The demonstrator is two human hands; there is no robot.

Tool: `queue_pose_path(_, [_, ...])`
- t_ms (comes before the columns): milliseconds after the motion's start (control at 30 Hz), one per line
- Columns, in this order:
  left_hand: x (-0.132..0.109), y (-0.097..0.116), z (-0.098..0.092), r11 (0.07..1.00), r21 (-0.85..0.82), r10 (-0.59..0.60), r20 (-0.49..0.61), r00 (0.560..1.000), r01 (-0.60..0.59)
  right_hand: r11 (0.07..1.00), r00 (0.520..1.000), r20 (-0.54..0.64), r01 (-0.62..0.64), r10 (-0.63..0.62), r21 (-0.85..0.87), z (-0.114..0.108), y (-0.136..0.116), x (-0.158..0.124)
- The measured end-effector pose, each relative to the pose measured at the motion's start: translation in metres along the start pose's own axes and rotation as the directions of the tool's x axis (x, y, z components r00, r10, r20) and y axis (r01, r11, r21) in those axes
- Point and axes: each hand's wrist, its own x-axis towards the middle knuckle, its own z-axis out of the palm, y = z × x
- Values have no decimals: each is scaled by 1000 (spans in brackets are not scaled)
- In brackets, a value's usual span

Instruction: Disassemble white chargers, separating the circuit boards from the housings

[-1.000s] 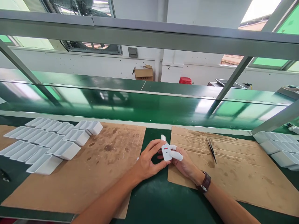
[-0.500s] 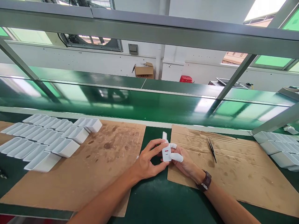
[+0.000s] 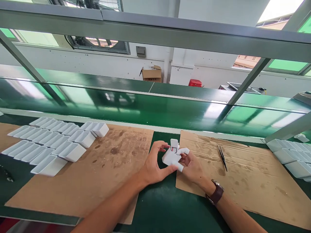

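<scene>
Watch (image 3: 215,194) on the right wrist, nearer me than the white case (image 3: 170,157). Right hand (image 3: 194,166), at the case's right side, pinches it between white-covered thumb and finger. Left hand (image 3: 154,166) at its left, thumb and fingers spread apart; can't tell if they press on it. Case is held above the green table (image 3: 157,207), small flap (image 3: 174,143) up at its far end, red wire beside. Tweezers (image 3: 222,157) right of the case, on cardboard (image 3: 247,184). White trays (image 3: 55,139) well left of it. Carton (image 3: 152,75) far beyond it.
</scene>
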Motion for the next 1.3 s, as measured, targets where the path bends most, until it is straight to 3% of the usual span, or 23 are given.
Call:
queue_pose_path(100, [4,-7,-5,991,-64,-118,-64,991,114,887,969,109,247,-222,-390,1,4,-3])
queue_pose_path(200, [9,-13,-12,969,-80,-236,-30,971,233,765,929,223,370,-297,-527,2,5,-5])
queue_pose_path(333, [10,-16,-16,949,-74,-302,66,951,306,711,905,272,425,-327,-560,3,5,-5])
queue_pose_path(567, [9,-6,-19,968,-205,-136,46,990,142,682,871,192,476,-452,-555,4,-13,-4])
queue_pose_path(800, [14,-8,-19,980,-3,-198,-64,978,198,519,861,295,490,-414,-701,-1,6,3])
queue_pose_path(933, [13,-16,-18,981,-46,-193,-92,977,189,472,837,291,511,-464,-719,2,7,2])
queue_pose_path(1100, [14,-16,-15,973,-159,-197,-209,958,166,500,801,260,553,-539,-667,5,-10,-3])
queue_pose_path(1300, [18,-12,-12,974,-190,-175,-305,936,120,526,876,330,477,-352,-704,-1,-3,-1])
